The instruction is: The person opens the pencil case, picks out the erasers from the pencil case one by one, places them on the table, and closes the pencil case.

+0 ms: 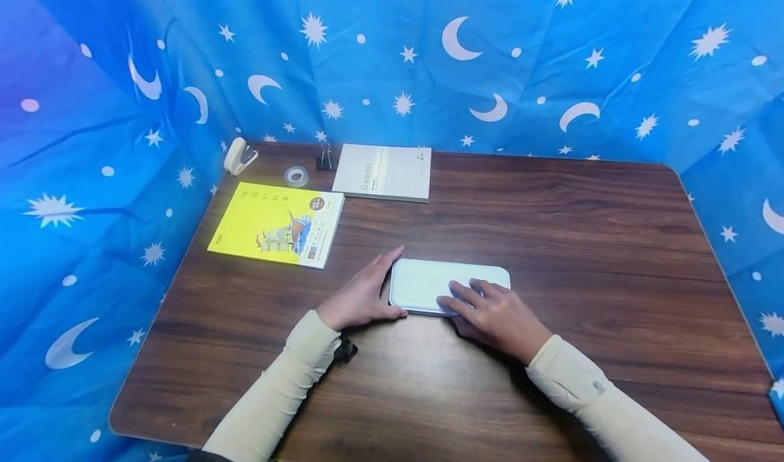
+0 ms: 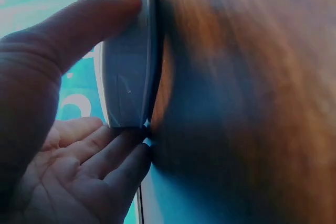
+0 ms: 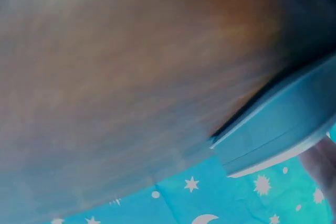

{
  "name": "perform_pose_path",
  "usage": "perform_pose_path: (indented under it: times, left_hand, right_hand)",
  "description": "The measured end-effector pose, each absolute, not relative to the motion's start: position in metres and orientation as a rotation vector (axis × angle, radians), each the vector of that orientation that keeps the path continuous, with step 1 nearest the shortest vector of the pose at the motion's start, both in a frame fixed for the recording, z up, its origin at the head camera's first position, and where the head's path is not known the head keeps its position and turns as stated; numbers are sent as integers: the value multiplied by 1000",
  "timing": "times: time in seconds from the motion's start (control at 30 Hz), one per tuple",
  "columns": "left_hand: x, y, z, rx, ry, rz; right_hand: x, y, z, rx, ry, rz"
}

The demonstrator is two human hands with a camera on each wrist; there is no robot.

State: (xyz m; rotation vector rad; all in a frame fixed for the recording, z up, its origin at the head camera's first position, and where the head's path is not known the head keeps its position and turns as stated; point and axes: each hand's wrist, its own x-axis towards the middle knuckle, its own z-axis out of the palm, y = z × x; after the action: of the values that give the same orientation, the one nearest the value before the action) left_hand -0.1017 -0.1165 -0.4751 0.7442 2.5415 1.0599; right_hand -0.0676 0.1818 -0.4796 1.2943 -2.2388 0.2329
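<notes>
A white rounded rectangular case (image 1: 422, 285) lies in front of me on the dark wood table. My left hand (image 1: 361, 295) spans its left end with the thumb along the near side; in the left wrist view the thumb (image 2: 118, 14) touches the case's side wall (image 2: 126, 80) and the fairly straight fingers reach past its end. The right hand (image 1: 499, 316) grips the case near its right end, fingertips bent on the top, thumb low at the near edge and mostly hidden. In the right wrist view one finger (image 3: 320, 166) shows beside the case (image 3: 278, 124).
At the back left are a yellow book (image 1: 263, 220), a white stapler (image 1: 239, 156), a tape roll (image 1: 288, 175), a black binder clip (image 1: 325, 160) and a pale notebook (image 1: 398, 173). Blue curtain (image 1: 416, 60) with stars and moons surrounds the table (image 1: 612, 278).
</notes>
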Motion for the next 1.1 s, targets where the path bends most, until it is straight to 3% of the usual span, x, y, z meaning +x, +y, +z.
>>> perform_pose_path:
  times: [0.6,1.1]
  left_hand:
    - [-105,-114,-474,855,2596,984]
    - [-104,-114,-468,856,2577,926]
  right_hand:
    - [-78,187,-483,1431,-2014,-41]
    - [-80,186,-495,1395,-1816,-126]
